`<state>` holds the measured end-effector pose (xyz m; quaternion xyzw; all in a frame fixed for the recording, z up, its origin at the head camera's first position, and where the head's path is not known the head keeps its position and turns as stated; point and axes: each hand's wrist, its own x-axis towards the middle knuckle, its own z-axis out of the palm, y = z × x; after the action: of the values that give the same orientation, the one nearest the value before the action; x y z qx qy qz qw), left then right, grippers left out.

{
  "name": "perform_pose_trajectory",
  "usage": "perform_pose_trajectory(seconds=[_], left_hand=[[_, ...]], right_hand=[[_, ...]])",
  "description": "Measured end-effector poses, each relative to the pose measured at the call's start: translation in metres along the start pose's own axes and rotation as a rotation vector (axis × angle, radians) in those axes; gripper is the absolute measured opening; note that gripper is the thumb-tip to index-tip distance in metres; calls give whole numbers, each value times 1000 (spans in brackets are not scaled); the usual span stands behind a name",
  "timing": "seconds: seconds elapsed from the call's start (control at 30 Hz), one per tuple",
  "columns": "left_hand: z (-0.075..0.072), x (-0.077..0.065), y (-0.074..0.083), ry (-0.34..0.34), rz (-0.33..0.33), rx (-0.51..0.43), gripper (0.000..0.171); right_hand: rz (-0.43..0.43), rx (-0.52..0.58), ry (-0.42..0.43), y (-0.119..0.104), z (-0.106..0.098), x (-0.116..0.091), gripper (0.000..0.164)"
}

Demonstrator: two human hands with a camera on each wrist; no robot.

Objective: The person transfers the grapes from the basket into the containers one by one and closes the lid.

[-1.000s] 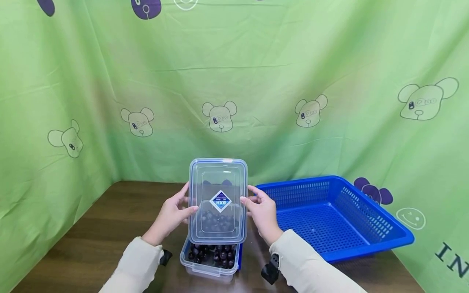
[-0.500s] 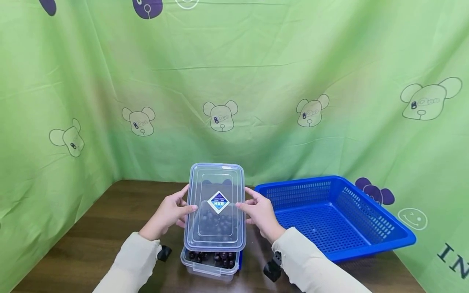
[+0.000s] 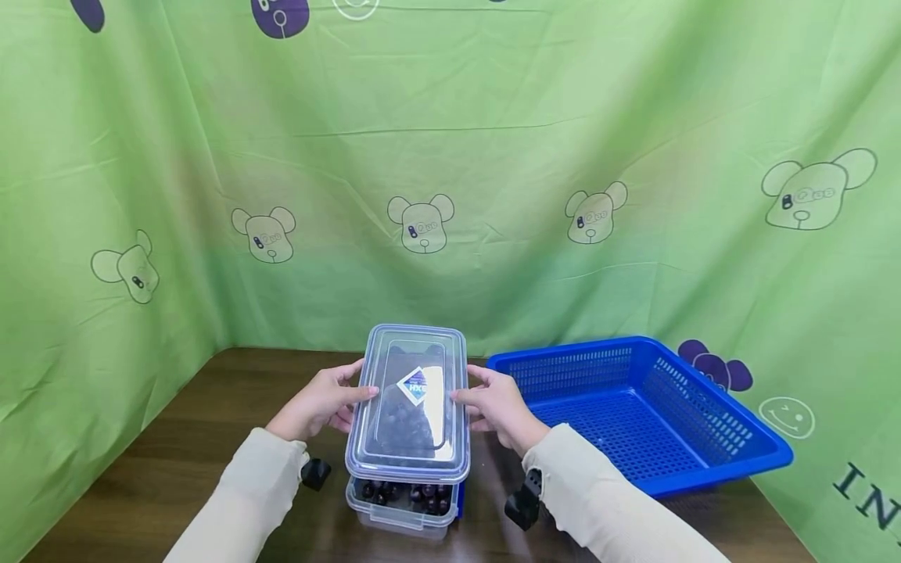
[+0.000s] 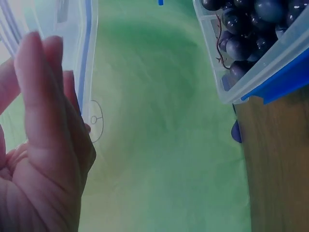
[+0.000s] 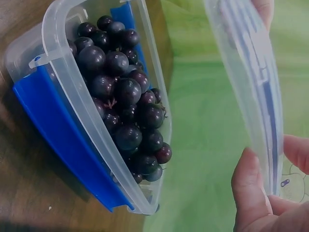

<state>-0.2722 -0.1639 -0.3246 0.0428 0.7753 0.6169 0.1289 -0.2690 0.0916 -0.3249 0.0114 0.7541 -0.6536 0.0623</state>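
A clear rectangular lid (image 3: 380, 434) with a diamond-shaped label is tilted above a clear plastic food container (image 3: 401, 521), its near edge low over the container. My left hand (image 3: 325, 403) pinches the lid's left edge, thumb on top and fingers beneath. On the opposite edge, my right hand (image 3: 501, 404) holds it the same way. Dark purple grapes (image 5: 128, 92) fill much of the container, and a blue side latch (image 5: 63, 135) hangs folded out. In the right wrist view, the lid (image 5: 253, 72) stands apart from the container's rim. The lid hides most of the grapes in the head view.
A large blue plastic basket (image 3: 619, 426) with slotted walls sits at the right on the brown wooden table (image 3: 176, 438). A green printed curtain (image 3: 338, 289) hangs behind and along both sides.
Both hands have lowered the lid and tipped it flatter over the container, so it covers more of the grapes. The container and the basket have stayed in place.
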Motion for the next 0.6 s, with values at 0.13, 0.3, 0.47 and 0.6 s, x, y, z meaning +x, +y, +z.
perform_pose_trajectory(seconds=[0.13,0.3,0.47,0.6], left_hand=[[-2,1,1,-28,-5,0,70],[1,4,0,-41,-32,20,68],[1,5,-2,-58,-53,29,65],[1,6,-5,-65,-55,50,65]], right_hand=[[3,-11,2,-2,0,0,62],[12,-6,-4,0,-1,0,61],[28,-27,-22,3,-1,-1,60],[45,-46,-29,6,0,-1,58]])
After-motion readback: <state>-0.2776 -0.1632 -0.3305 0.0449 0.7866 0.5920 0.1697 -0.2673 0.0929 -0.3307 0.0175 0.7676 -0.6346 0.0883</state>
